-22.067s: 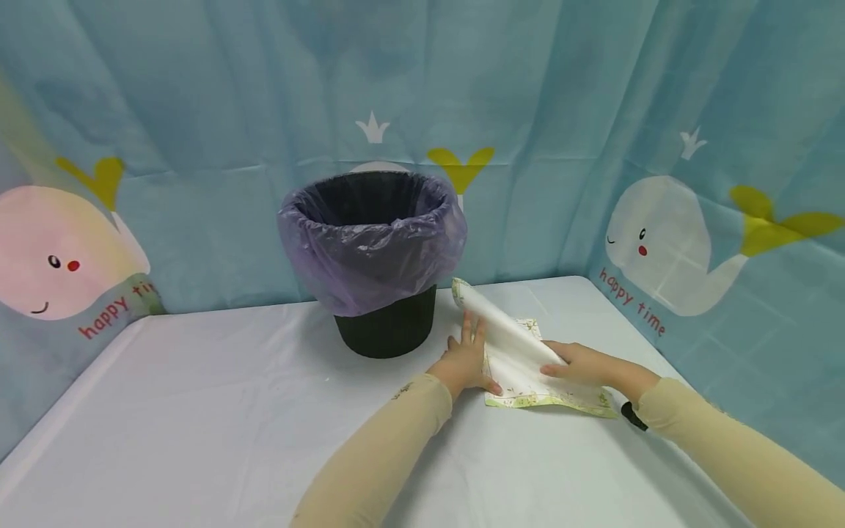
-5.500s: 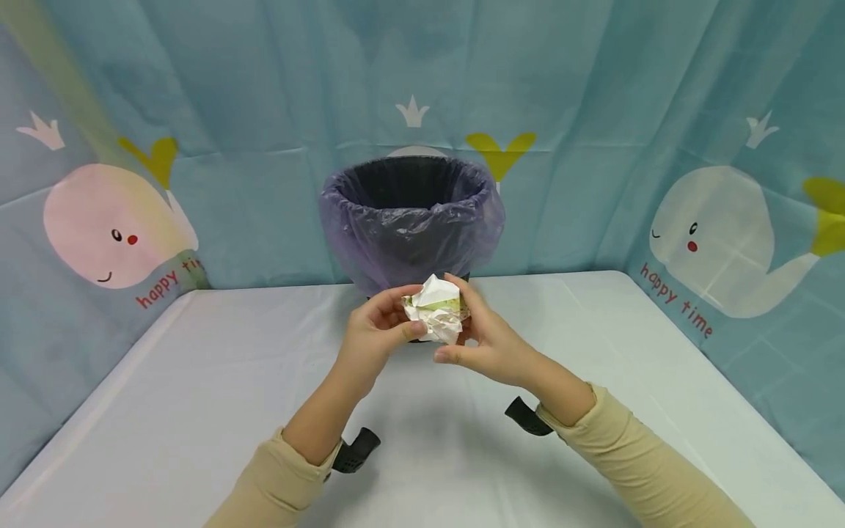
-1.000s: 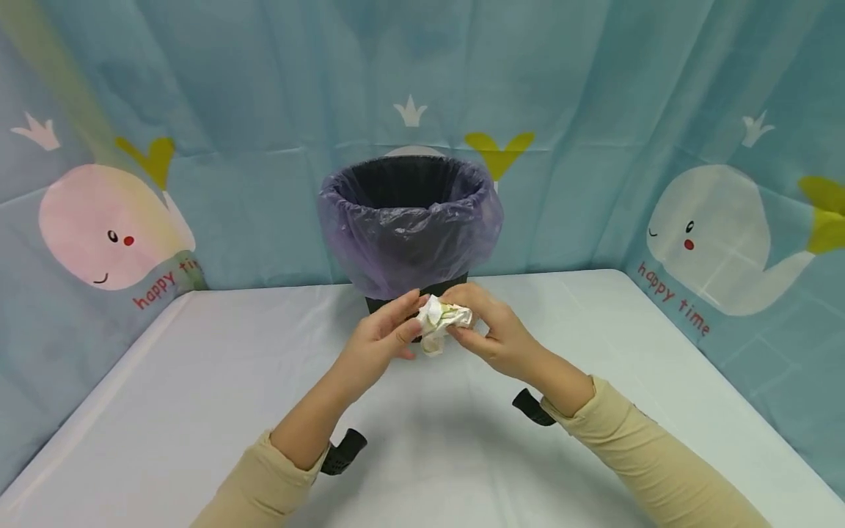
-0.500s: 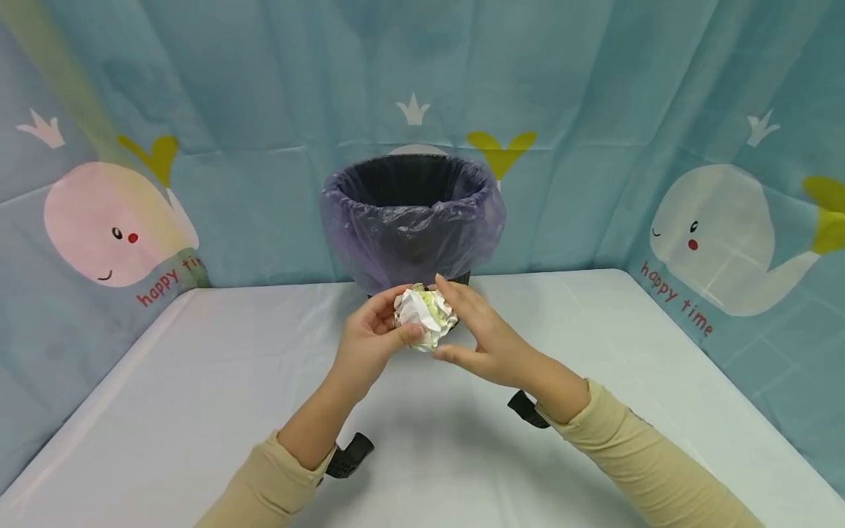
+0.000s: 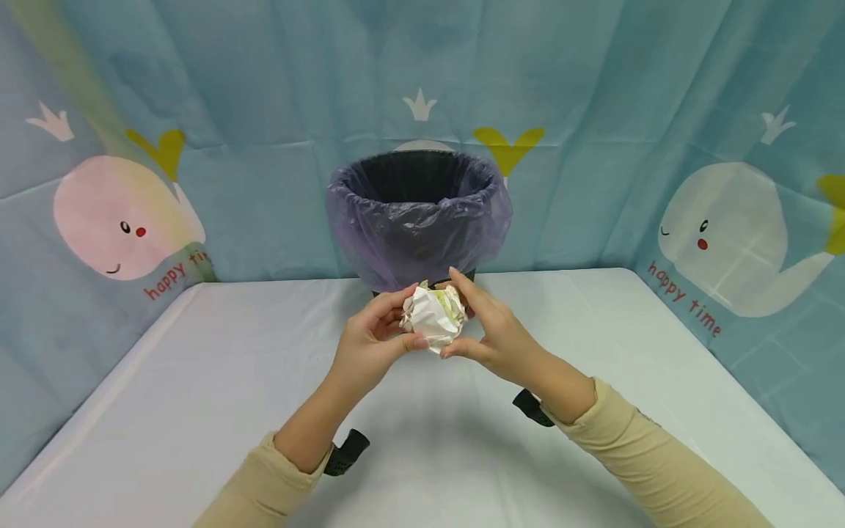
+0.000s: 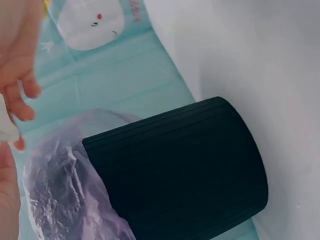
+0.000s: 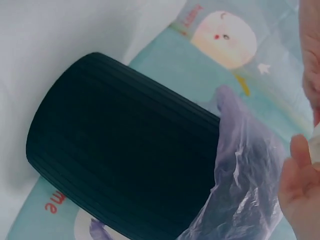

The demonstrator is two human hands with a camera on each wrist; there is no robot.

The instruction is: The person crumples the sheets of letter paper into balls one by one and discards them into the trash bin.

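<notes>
A crumpled ball of white paper with green printed edges [image 5: 432,319] is held between both hands, above the table in front of the bin. My left hand [image 5: 366,341] grips its left side, thumb at the front and fingers behind. On the other side, my right hand [image 5: 502,337] curls around the ball, with the thumb low and the fingers over the top. Only a pale sliver of the paper ball [image 6: 6,122] appears at the edge of the left wrist view. The fingers behind the ball are partly hidden.
A black bin [image 7: 125,145] stands upright beyond the hands, its rim covered by a purple plastic bag [image 5: 422,238]. It sits on a white-covered table [image 5: 218,396]. Blue curtains [image 5: 264,205] with whale prints surround the back and sides.
Earlier the paper lay as a partly folded sheet on the table at the right; now it is a ball in both hands. Over the last second the hands have turned the ball and shifted their grip.
</notes>
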